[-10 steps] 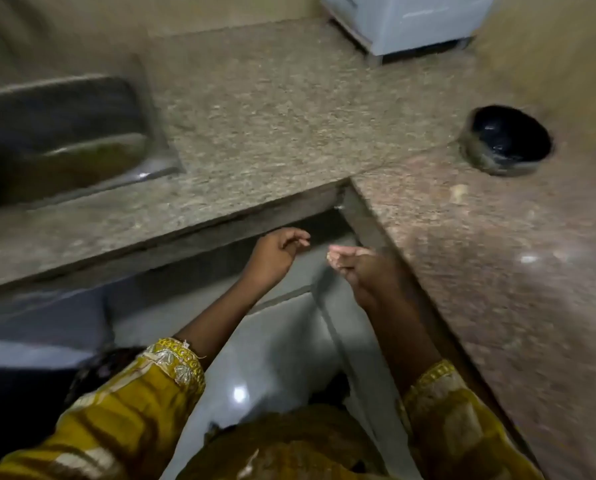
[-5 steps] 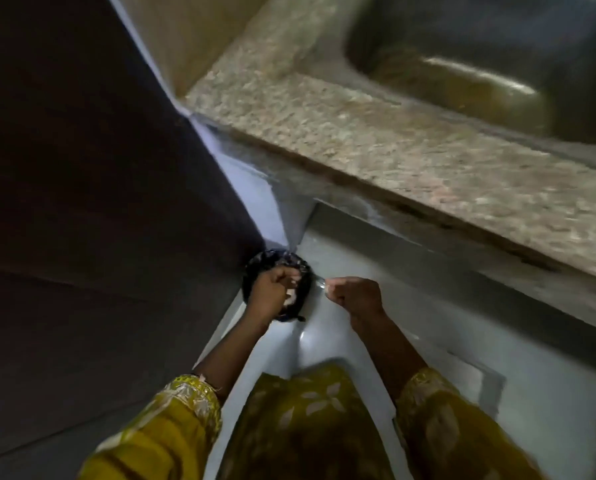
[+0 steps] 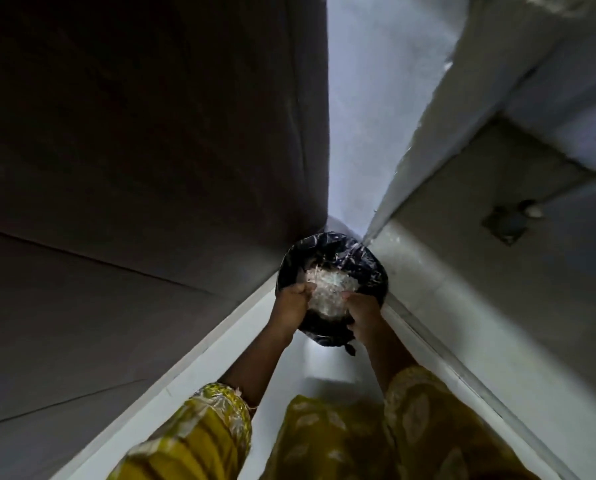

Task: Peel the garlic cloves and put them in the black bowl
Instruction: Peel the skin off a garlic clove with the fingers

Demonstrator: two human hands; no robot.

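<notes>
You stand over a round bin lined with a shiny black bag, set on the pale floor in a tight corner, with a dark panel on its left and a light wall on its right. The bin touches or nearly touches both; the blur does not settle which. A heap of pale, papery scraps lies inside the bag. Your left hand is at the near left rim, fingers curled inward toward the scraps. Your right hand is at the near right rim, back of the hand to the camera, fingers bent downward over the bag. Both hands are close together and low over the opening. I cannot tell whether either hand pinches anything, grips the bag or is merely curled: the fingertips are hidden against the scraps. Yellow patterned sleeves cover both forearms to just above the wrist. The black bowl and the garlic cloves lie outside this view, so their position cannot be reported.
</notes>
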